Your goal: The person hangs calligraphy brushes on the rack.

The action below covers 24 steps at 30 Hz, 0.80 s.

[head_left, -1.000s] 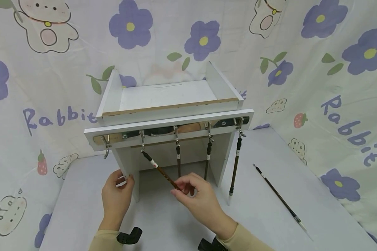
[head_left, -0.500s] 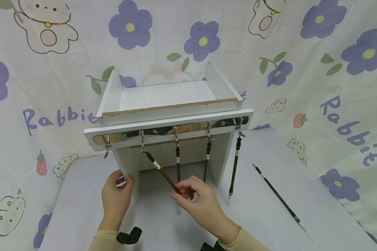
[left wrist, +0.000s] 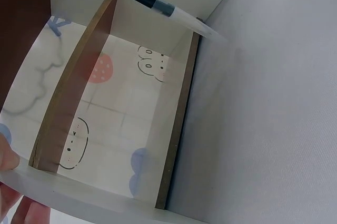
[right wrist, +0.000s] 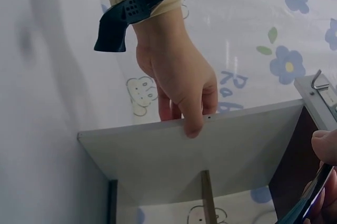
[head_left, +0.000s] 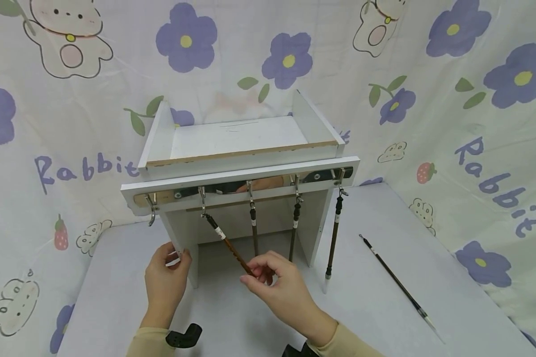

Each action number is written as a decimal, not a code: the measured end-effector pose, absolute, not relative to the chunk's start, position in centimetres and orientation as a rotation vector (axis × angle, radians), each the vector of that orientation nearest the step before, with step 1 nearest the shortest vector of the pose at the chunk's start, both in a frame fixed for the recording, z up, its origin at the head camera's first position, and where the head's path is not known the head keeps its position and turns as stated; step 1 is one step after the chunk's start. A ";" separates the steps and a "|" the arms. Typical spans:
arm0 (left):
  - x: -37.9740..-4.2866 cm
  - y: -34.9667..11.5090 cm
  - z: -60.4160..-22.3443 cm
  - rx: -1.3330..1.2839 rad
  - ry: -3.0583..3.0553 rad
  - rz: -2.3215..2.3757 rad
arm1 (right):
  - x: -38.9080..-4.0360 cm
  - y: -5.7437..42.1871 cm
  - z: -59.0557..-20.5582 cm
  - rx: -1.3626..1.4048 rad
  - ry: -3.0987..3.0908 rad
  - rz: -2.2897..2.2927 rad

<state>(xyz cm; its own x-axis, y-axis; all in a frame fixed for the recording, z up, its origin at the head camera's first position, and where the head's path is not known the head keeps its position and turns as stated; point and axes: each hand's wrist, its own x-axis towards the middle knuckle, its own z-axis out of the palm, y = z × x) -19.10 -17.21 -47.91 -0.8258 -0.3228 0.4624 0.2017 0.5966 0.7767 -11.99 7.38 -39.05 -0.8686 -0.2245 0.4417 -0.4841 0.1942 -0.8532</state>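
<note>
My right hand (head_left: pixel 290 292) pinches the lower part of a brown calligraphy brush (head_left: pixel 227 241). That brush slants up and to the left, its top loop right at the second hook (head_left: pixel 203 201) from the left; its bristle end is hidden by the hand. With thumb and fingers on either face, my left hand (head_left: pixel 166 280) grips the front edge of the left side panel (right wrist: pixel 158 150) of a white shelf unit (head_left: pixel 245 163). Three other brushes hang from the hooks to the right, among them the rightmost brush (head_left: pixel 335 238). A brush tip (left wrist: pixel 189 21) crosses the top of the left wrist view.
A loose brush (head_left: pixel 397 280) lies on the white table (head_left: pixel 433 253) to the right. The leftmost hook (head_left: pixel 151 210) carries nothing. A wooden-edged crossbar (left wrist: pixel 73 76) runs across the unit's back. Behind stands a patterned cloth (head_left: pixel 232 59).
My right hand shifts slightly, moving a little left in the last half second with the slanted brush still pinched. The left hand keeps its grip on the panel.
</note>
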 end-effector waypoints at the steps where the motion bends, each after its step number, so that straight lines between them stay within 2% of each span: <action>1: -19.1 -17.2 -47.9 0.097 -2.249 -1.193 | -12.0 7.4 -39.0 0.680 -2.250 1.740; 6: -19.0 -17.2 -48.0 0.104 -2.253 -1.208 | -12.0 7.4 -39.2 0.701 -2.226 1.714; 14: -19.1 -17.2 -48.1 0.093 -2.245 -1.196 | -13.4 7.6 -41.8 0.678 -2.246 1.589; 24: -19.2 -17.3 -48.2 0.095 -2.235 -1.209 | -14.2 7.1 -42.1 0.609 -2.261 1.341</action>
